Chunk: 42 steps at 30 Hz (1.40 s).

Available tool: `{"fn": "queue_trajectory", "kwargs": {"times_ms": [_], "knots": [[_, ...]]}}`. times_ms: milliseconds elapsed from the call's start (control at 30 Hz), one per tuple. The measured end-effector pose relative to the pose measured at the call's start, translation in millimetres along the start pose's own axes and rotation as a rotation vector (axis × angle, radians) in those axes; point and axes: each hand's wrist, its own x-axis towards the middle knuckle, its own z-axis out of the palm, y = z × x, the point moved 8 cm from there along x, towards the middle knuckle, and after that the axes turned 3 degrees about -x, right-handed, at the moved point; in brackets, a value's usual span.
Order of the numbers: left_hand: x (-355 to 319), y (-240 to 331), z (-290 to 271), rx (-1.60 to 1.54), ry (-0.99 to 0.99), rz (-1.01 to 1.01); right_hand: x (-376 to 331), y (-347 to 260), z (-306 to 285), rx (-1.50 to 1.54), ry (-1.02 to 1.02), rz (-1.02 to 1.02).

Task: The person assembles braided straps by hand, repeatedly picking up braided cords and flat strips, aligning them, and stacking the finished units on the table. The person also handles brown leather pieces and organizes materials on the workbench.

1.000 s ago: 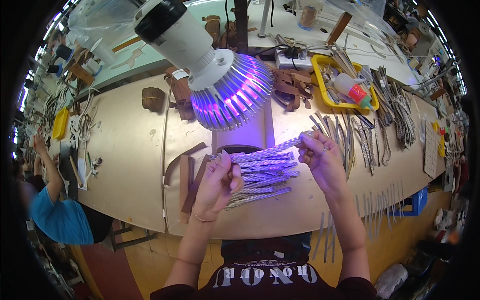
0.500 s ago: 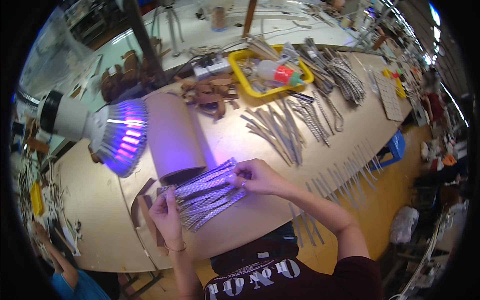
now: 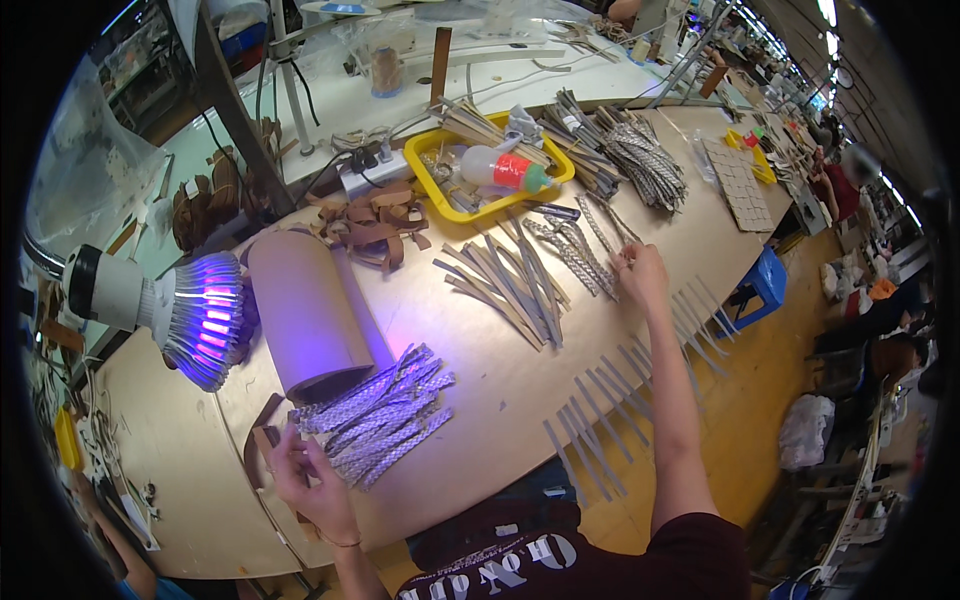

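Several silvery braided straps (image 3: 385, 420) lie fanned side by side, lit violet, just below the end of a brown cylinder (image 3: 312, 325). At their left end is my left hand (image 3: 308, 482), its thumb and fingers apart and nothing seen between them. My right hand (image 3: 642, 272) reaches far across to the right, fingertips pinched on a loose braided strap (image 3: 603, 228). Beside that hand lies a small group of folded braided straps (image 3: 572, 250). Flat tan and grey strips (image 3: 510, 285) are spread to the left of these.
A lamp (image 3: 208, 315) glows violet left of the cylinder. Behind stand a yellow tray (image 3: 425, 195) with a bottle (image 3: 500, 168), brown leather scraps (image 3: 372, 225) and a thick braided bundle (image 3: 645, 160). Thin strips (image 3: 600, 400) overhang the table's near edge. Another person's arm (image 3: 108, 520) shows at lower left.
My right hand has left the braided straps by the cylinder and moved far right to a loose one. My left hand's fingers have parted at the straps' left end. The view has shifted.
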Motion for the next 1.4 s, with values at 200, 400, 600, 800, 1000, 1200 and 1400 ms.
{"fn": "queue_trajectory", "kwargs": {"times_ms": [200,400,600,800,1000,1200,1400], "knots": [[-22.9,33.8,33.2,-0.047,-0.192,0.105,-12.3,-4.6,-3.9,-0.074,0.176,-0.021],[-36.3,54.1,79.7,-0.306,-0.571,-0.020,-57.9,-75.4,-25.0,1.000,-0.410,-0.144],[-8.9,48.1,99.9,-0.985,-0.503,-0.423,-191.5,-196.6,-22.9,1.098,-1.219,-0.339],[14.9,26.9,64.9,-1.118,-0.245,-0.460,-225.5,-240.8,-10.5,0.972,-1.347,-0.378],[17.3,5.0,57.5,-1.135,-0.334,-0.549,-253.5,-247.5,-25.5,0.569,-1.289,-0.814],[17.0,-10.2,29.0,-1.000,-0.176,-0.441,-239.4,-270.8,-37.1,0.720,-1.113,-0.911],[17.9,-29.5,20.5,-1.087,-0.092,-0.552,-283.0,-269.8,-24.4,0.777,-1.273,-1.018]]}}
